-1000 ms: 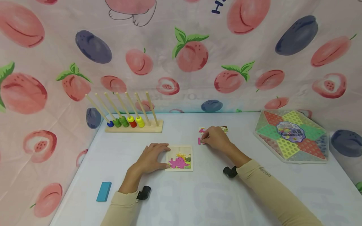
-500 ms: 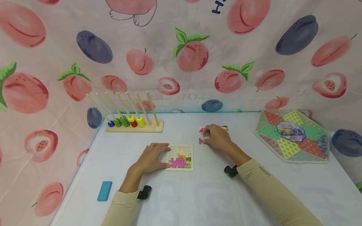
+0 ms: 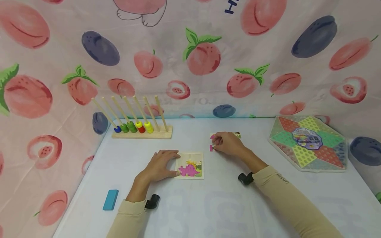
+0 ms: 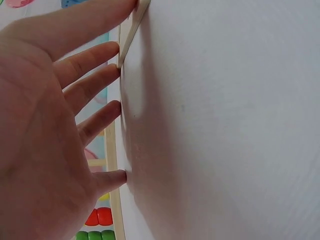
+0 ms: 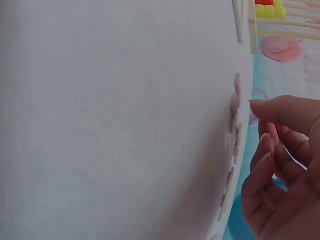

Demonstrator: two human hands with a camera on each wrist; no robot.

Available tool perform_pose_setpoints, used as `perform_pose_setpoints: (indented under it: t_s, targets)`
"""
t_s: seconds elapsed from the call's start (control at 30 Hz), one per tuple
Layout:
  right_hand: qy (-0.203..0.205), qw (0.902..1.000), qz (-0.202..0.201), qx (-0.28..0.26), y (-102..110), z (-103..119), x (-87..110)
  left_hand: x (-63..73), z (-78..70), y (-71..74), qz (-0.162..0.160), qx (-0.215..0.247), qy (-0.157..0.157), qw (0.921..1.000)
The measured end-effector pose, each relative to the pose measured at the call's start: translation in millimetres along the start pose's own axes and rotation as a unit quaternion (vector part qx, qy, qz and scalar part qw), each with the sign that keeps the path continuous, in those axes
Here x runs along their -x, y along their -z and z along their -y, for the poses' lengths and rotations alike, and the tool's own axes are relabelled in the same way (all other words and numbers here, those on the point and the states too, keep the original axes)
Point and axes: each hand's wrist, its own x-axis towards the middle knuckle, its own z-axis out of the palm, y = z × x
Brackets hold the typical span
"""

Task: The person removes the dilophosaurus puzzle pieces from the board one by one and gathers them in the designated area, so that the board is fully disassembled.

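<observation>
Clearly, in the head view, a square, pale wooden puzzle frame (image 3: 190, 156) lies flat on smooth white cloth (image 3: 220, 205), with glossy pink dinosaur pieces (image 3: 189, 170) filling its lower part and bare wood above. The left hand (image 3: 159, 167) touches its left edge, relaxed, thumb and fingers apart. A strip of cloth separates the frame from the loose pieces (image 3: 211, 148), partly hidden under the right hand (image 3: 228, 143), so their count is unclear. Farther out are one abacus (image 3: 143, 135) with seven wooden rods, five carrying beads, one blue block (image 3: 110, 199) and one hexagonal game board (image 3: 308, 143) near the right edge.

In the left wrist view, four fingers spread straight and the thumb meets the frame's thin rim; white cloth fills the right side.

In the right wrist view, bent fingers and thumb hover by a row of flat pieces seen edge-on; I cannot tell whether they pinch one.
</observation>
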Motion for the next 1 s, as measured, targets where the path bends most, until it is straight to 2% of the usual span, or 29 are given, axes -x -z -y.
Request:
perform_pose_setpoints:
  t_s: [0.13,0.23,0.4,0.57,0.73,1.0]
  targets:
    - [0.021,0.9996,-0.001,-0.017,4.5,6.7,-2.3,0.5,-0.9,0.7,0.001,0.000,-0.001,1.0000]
    - [0.047,0.9981,0.017,-0.036,5.6,17.0,-3.8,0.9,-1.9,1.5,0.002,0.001,0.000,1.0000]
    - [0.098,0.9914,0.071,-0.049,-0.8,33.4,-2.5,1.5,-3.6,2.0,0.005,0.005,0.008,0.9999]
    - [0.121,0.9820,0.137,-0.046,-12.5,44.1,-0.3,1.2,-4.7,1.7,0.005,0.008,0.010,0.9999]
    - [0.124,0.9772,0.173,-0.007,-22.5,54.8,4.1,1.1,-3.9,1.0,0.007,0.007,0.013,0.9999]
    - [0.127,0.9755,0.172,0.052,-35.4,62.0,6.2,0.1,-1.3,1.4,0.008,0.007,0.010,0.9999]
